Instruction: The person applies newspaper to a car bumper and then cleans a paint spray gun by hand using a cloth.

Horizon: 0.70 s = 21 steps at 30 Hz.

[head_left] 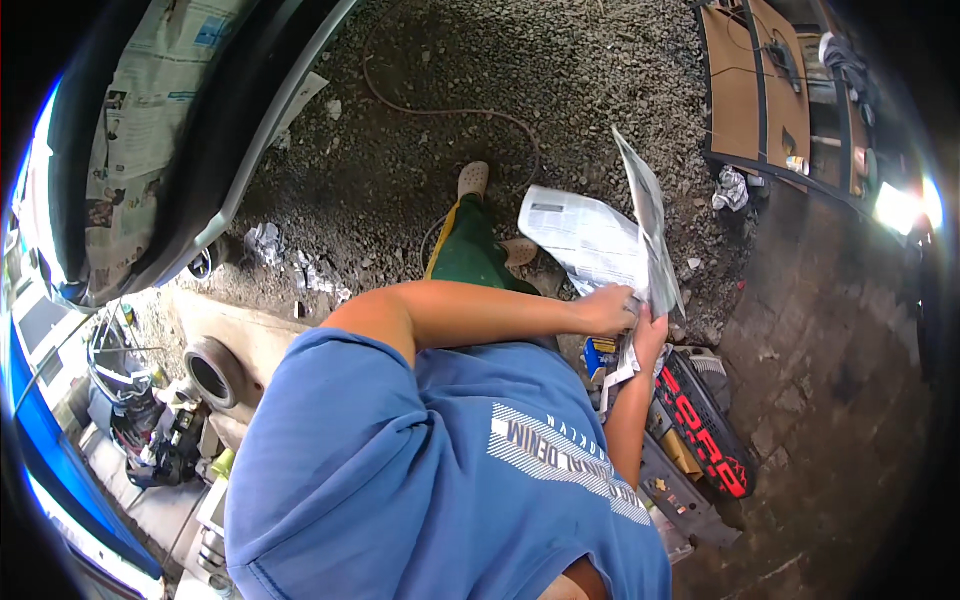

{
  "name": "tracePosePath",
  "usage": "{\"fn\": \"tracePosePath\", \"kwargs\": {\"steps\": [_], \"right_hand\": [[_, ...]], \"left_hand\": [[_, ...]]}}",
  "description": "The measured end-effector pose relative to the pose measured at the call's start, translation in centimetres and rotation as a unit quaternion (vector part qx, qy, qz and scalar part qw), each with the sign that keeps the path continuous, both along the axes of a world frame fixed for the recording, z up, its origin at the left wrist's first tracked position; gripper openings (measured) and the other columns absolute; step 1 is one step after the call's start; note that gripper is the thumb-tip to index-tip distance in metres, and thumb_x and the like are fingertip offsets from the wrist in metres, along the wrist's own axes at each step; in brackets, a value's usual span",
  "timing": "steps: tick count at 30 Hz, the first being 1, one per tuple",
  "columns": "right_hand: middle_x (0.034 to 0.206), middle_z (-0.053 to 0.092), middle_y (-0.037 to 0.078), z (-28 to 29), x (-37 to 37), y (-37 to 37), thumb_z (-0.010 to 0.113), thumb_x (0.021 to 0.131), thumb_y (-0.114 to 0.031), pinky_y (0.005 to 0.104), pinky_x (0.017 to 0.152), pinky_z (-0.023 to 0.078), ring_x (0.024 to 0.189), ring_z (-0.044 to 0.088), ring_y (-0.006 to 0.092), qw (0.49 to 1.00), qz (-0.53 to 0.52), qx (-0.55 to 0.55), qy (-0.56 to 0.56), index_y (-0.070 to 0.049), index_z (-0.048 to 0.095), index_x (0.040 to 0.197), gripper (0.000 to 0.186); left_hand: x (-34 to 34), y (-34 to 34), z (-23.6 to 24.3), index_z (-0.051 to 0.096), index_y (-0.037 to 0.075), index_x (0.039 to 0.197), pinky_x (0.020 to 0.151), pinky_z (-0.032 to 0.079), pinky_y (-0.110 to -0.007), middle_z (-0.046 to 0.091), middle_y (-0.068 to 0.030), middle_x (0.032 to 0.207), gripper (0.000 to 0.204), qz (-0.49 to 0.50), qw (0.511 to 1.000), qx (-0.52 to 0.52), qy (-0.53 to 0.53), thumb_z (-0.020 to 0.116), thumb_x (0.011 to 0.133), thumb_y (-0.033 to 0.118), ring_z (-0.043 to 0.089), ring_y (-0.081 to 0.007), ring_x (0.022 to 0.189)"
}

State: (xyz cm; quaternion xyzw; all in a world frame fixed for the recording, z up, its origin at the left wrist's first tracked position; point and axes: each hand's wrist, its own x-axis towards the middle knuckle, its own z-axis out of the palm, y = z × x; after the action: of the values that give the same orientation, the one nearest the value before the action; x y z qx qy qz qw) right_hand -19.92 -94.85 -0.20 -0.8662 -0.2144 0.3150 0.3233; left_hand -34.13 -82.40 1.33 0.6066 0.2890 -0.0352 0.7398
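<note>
A sheet of newspaper (585, 235), partly folded so that one leaf stands up on its right side, spreads away from my hands. My left hand (606, 310) reaches across from the left with its fingers closed at the near edge of the newspaper. Close beside it, my right hand (649, 335) grips the same edge near the fold, fingers curled around the paper. A narrow strip of paper (625, 362) hangs just below the hands. The fingertips of both hands are partly hidden.
A car panel (255, 150) covered with newspaper (140, 130) stands at the left. A hose (450, 112) crosses the gravel. Below my hands lie a blue box (598, 355) and a black grille with red lettering (705, 425). A wooden shelf (760, 80) stands at far right.
</note>
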Motion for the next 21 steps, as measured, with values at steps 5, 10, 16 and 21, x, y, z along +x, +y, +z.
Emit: {"fn": "tracePosePath", "kwargs": {"steps": [5,10,16,21], "right_hand": [[0.110,0.064,0.020,1.8,1.5,-1.0,0.055,0.096,-0.013,0.0375,0.090,0.046,0.097,0.062,0.0313,0.987,0.147,-0.057,-0.042,0.006,0.057,0.115,0.027],[0.118,0.058,0.026,6.8,0.3,-1.4,0.053,0.090,-0.006,0.0485,0.090,0.045,0.108,0.054,0.0457,0.972,0.206,-0.030,-0.111,0.005,0.058,0.114,0.027],[0.111,0.060,0.024,9.6,-1.4,-4.5,0.053,0.087,-0.006,0.0510,0.086,0.046,0.099,0.056,0.0449,0.960,0.249,-0.027,-0.126,0.003,0.059,0.104,0.020],[0.103,0.060,0.023,10.6,-2.6,-7.4,0.054,0.086,-0.007,0.0501,0.082,0.046,0.094,0.057,0.0435,0.956,0.254,-0.034,-0.141,0.002,0.060,0.101,0.018]], "left_hand": [[-3.9,1.7,-1.0,0.063,0.002,0.108,0.088,0.049,-0.039,0.059,-0.0202,0.107,0.027,0.067,0.981,0.182,-0.020,0.067,0.086,0.017,0.061,-0.0329,0.097],[-2.8,6.0,3.0,0.062,0.004,0.105,0.092,0.047,-0.040,0.059,-0.0156,0.109,0.032,0.099,0.909,0.401,-0.059,0.074,0.080,0.021,0.057,-0.0325,0.103],[0.1,4.1,3.6,0.060,0.006,0.110,0.098,0.043,-0.044,0.054,-0.0155,0.118,0.041,-0.081,0.897,0.432,-0.046,0.075,0.078,0.026,0.050,-0.0372,0.114],[-0.2,1.6,1.5,0.059,0.007,0.105,0.097,0.044,-0.044,0.055,-0.0147,0.113,0.036,-0.106,0.888,0.441,-0.068,0.074,0.076,0.022,0.050,-0.0365,0.112]]}}
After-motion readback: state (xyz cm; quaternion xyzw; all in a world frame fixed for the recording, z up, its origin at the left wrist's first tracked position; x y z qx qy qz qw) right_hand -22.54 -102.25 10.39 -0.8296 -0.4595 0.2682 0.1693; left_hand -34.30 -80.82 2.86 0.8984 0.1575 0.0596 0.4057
